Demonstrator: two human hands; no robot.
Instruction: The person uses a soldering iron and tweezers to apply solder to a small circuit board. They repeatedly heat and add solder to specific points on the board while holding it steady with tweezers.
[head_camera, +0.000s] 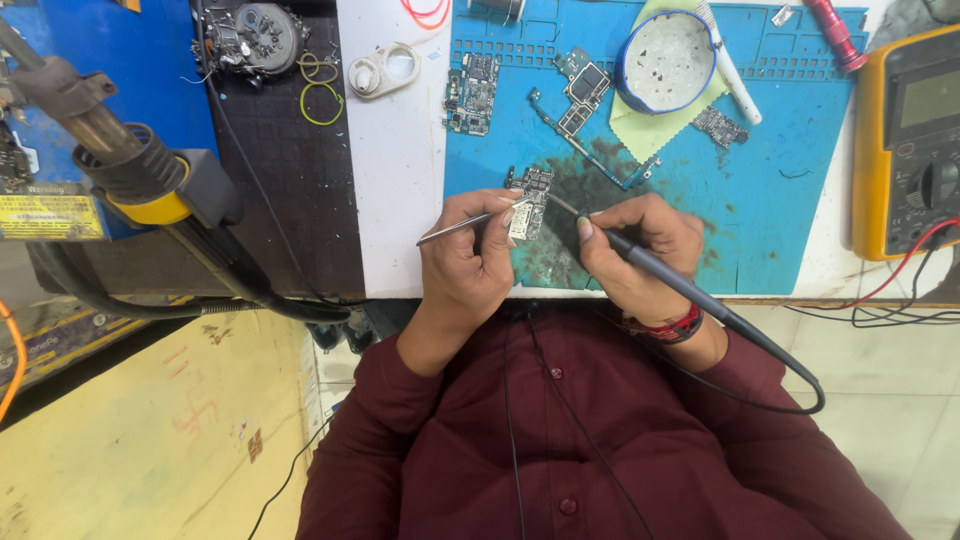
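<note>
Between the fingers of the left hand, tweezers and a small circuit board are pinched over the blue work mat. A soldering iron is gripped pen-like by the right hand, its tip at the board. A yellow multimeter is seen at the mat's right.

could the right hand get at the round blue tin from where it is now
Probably yes: the round blue tin sits on the blue mat beyond the right hand with bare mat between, though that hand is holding a soldering iron.

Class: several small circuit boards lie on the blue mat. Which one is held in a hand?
The small green circuit board pinched by the left hand; the others lie untouched farther up the blue mat.
</note>
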